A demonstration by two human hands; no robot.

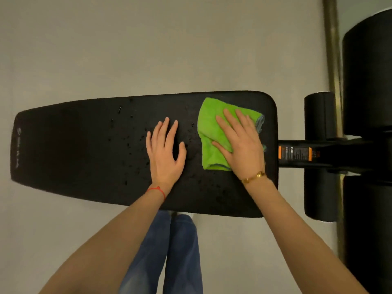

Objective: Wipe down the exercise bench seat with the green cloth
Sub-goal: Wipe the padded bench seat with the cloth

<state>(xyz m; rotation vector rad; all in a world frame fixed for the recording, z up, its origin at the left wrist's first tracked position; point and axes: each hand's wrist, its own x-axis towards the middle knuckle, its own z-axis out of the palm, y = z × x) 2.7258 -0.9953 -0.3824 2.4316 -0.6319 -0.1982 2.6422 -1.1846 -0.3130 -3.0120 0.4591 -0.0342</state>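
Observation:
The black exercise bench seat (84,145) lies lengthwise across the view, wide end at the right, with small droplets scattered over its middle. A folded green cloth (209,132) rests on the wide end. My right hand (241,143) presses flat on the cloth, fingers spread, covering its right half. My left hand (166,149) lies flat on the bare pad just left of the cloth, fingers apart, holding nothing.
Black foam rollers (320,115) and the bench's frame bar with an orange-edged label (294,154) stand right of the pad. Larger black padding (367,81) fills the right edge. A brass strip (332,49) runs along the grey floor. My jeans-clad legs (169,251) are below the bench.

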